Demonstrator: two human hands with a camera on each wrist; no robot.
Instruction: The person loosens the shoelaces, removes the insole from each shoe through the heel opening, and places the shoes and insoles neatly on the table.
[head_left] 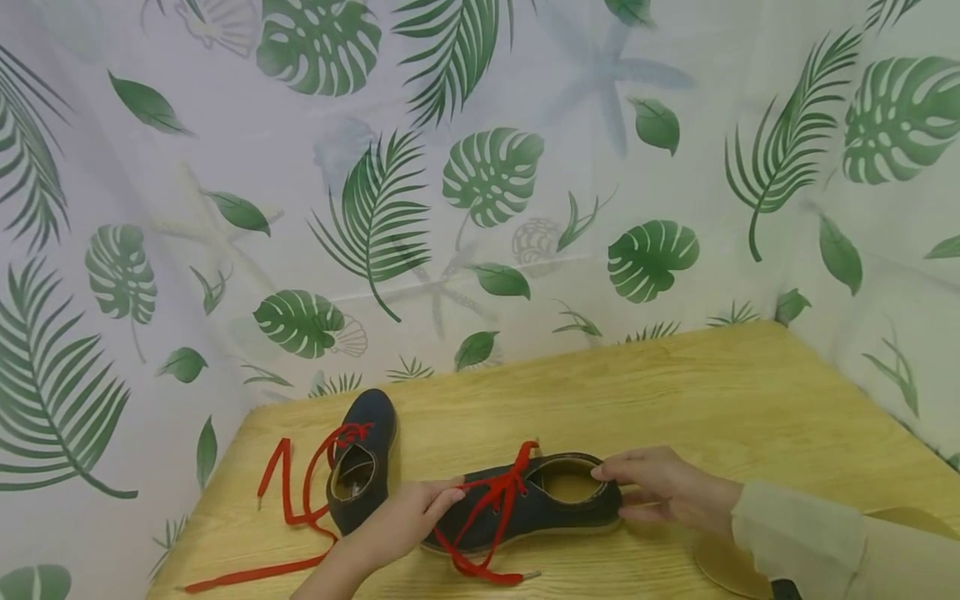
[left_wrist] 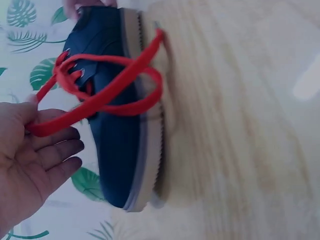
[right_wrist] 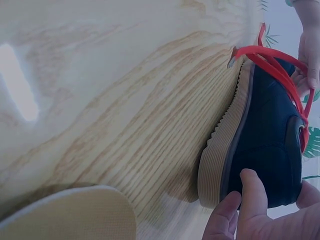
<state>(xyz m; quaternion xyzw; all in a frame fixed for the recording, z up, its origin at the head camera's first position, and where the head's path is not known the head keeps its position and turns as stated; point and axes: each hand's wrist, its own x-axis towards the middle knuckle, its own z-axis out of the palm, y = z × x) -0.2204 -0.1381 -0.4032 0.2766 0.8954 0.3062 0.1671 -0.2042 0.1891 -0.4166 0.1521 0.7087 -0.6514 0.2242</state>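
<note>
A dark navy shoe [head_left: 562, 517] with a tan sole lies on its sole in front of me, toe to the left. Red lace [head_left: 516, 479] crosses its eyelets, and a long end hangs over the near side. My left hand [head_left: 408, 517] is above the toe part. In the left wrist view its thumb and forefinger pinch the red lace [left_wrist: 95, 106], the other fingers loosely bent. At the heel, my right hand [head_left: 667, 487] grips the shoe, one digit over the collar of the opening and others against the outer heel [right_wrist: 270, 185].
Left of this shoe stands a second navy shoe [head_left: 375, 417], toe away from me, its long red lace [head_left: 262, 573] trailing over the wooden table [head_left: 675, 383]. A tan insole-like piece [right_wrist: 75, 215] lies near my right forearm. Leaf-patterned cloth [head_left: 570, 250] hangs behind the table.
</note>
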